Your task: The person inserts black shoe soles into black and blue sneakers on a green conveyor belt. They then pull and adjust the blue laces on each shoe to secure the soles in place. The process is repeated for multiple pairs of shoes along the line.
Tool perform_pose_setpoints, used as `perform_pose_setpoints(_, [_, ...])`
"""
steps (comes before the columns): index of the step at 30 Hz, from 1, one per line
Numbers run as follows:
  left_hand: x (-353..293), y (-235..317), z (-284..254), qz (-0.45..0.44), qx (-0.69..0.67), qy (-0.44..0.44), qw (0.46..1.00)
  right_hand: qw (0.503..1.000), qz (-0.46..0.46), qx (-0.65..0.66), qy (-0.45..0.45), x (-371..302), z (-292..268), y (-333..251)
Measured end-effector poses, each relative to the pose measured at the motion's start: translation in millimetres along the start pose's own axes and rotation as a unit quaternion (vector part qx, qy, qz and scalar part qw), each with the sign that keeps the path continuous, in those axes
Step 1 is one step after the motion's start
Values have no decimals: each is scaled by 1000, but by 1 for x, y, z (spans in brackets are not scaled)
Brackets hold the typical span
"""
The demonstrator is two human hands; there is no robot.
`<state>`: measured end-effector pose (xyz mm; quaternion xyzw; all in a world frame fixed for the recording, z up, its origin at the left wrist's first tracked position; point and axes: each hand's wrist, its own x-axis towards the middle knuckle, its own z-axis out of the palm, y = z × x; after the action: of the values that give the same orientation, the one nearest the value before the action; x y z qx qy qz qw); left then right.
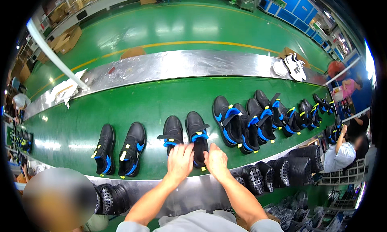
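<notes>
Two black shoes with blue collars and yellow tabs stand side by side before me, toes pointing away. My left hand (180, 161) lies over the heel end of the left shoe (173, 127), fingers stretched forward and covering its opening. At the right shoe (196, 122), my right hand (216, 160) has its fingers bent against the collar near the heel. Both shoes have their dark straps loose and sticking out sideways. To their left stand two more shoes of the same kind, a laced-looking one (105, 141) and one with a blue side patch (136, 137).
Several similar shoes (225, 121) line the green belt (161, 97) to the right. Black shoe lasts or moulds (254, 178) fill the near right edge. Beyond the belt runs a metal ledge (181, 64) with white shoes (296, 66). A person (340, 151) works at the right.
</notes>
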<state>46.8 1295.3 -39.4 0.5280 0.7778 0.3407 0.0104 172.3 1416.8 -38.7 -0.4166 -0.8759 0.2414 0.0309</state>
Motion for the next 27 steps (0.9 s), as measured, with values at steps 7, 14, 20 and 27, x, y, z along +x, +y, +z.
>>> perform_pose_setpoints(7, [-49, -6, 2, -146, 193, -301, 922, 998, 5, 60, -1, 28, 81, -3])
perform_pose_setpoints(14, [3, 22, -35, -21, 198, -298, 933, 995, -30, 78, -62, 25, -29, 42])
perform_pose_setpoints(20, [72, 84, 79, 148, -25, -220, 964, 940, 216, -257, -54, 42, -111, 150])
perform_pose_setpoints(27, [105, 107, 150, 39, -63, -355, 932, 955, 205, -165, -136, 70, -73, 178])
